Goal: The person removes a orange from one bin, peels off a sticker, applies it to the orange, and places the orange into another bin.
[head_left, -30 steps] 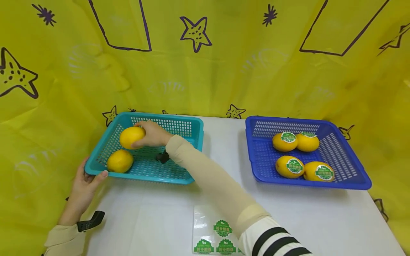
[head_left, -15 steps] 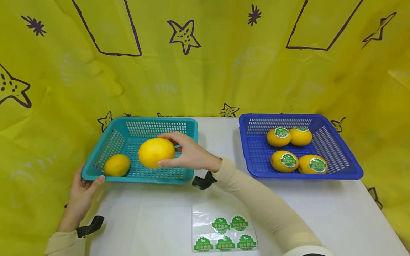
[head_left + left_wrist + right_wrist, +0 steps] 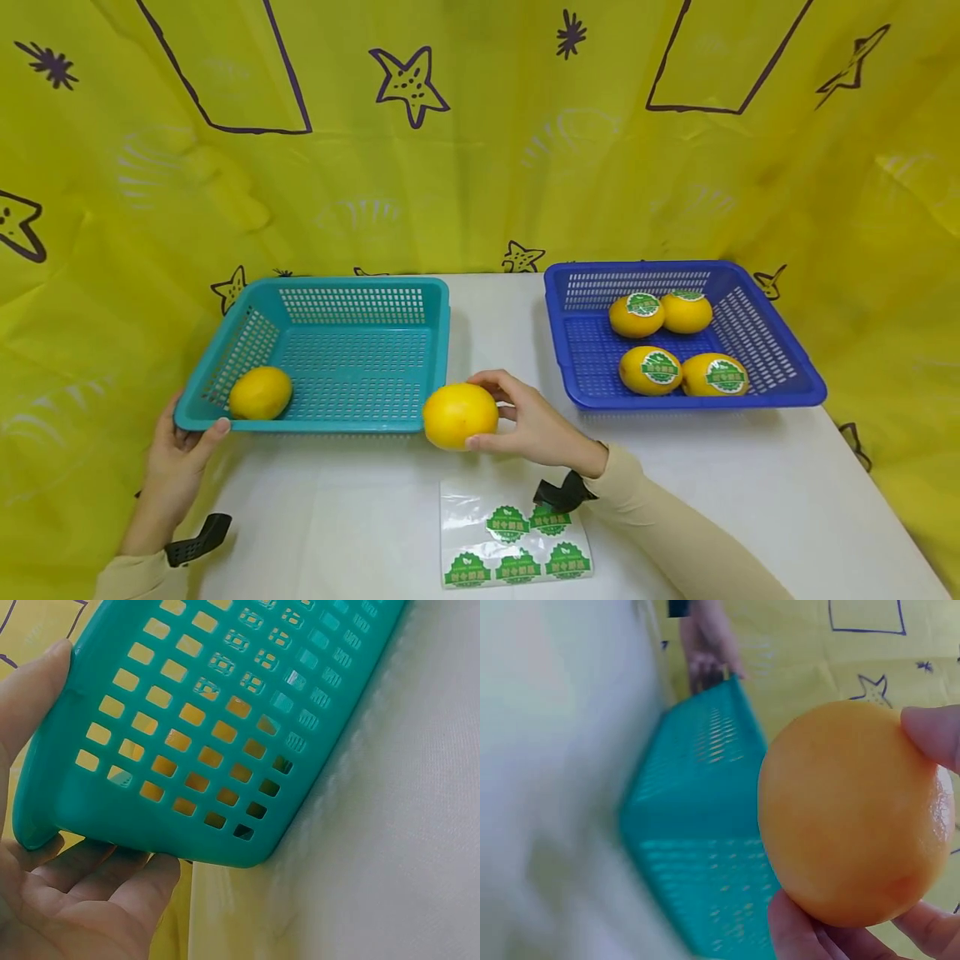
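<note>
My right hand (image 3: 528, 423) grips a plain yellow lemon (image 3: 460, 415) between thumb and fingers, held up near the front right corner of the teal basket (image 3: 360, 354). In the right wrist view that lemon (image 3: 851, 814) fills much of the right side, with no sticker on the side that shows. At the basket's front left corner my left hand (image 3: 174, 471) holds the rim, thumb on top and fingers beneath, as the left wrist view also shows. One more lemon (image 3: 260, 392) lies inside this basket at the left.
A blue basket (image 3: 592, 400) on the right holds several lemons (image 3: 651, 371) with green round stickers. On the white table (image 3: 337, 517) in front lies a clear sheet of green stickers (image 3: 517, 567). A yellow patterned cloth (image 3: 480, 167) hangs behind.
The right hand has lifted the lemon out of the teal basket and carried it right and toward me. The left hand keeps its hold on the rim. The head view has shifted slightly.
</note>
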A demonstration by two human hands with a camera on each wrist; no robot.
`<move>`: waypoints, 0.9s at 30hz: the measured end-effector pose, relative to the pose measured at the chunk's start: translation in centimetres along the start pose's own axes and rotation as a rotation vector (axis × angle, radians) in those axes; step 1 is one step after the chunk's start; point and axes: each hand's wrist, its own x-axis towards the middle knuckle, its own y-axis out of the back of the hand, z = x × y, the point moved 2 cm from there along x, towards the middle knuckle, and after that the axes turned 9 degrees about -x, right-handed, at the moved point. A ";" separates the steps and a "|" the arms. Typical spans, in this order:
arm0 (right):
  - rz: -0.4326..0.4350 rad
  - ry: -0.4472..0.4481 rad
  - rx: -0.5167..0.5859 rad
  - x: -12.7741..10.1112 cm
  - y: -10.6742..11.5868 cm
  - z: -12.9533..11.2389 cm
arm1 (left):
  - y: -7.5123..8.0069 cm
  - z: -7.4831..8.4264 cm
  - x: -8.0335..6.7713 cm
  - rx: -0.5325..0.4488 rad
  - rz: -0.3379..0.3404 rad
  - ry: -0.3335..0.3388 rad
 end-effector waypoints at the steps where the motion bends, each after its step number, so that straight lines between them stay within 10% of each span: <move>1: 0.000 -0.022 0.002 -0.5 0.0 0.5 | 0.0 0.0 0.0 -0.002 0.003 0.002; 15: 0.038 -0.135 -0.068 -3.4 0.5 7.2 | 0.2 0.2 -0.1 -0.011 0.004 -0.039; 22: -0.011 -0.162 -0.032 -3.3 0.4 7.7 | -0.1 1.5 -0.5 0.108 0.066 0.047; 27: -0.046 -0.155 -0.045 -3.3 0.6 7.9 | -1.6 4.7 -2.0 0.257 0.308 -0.223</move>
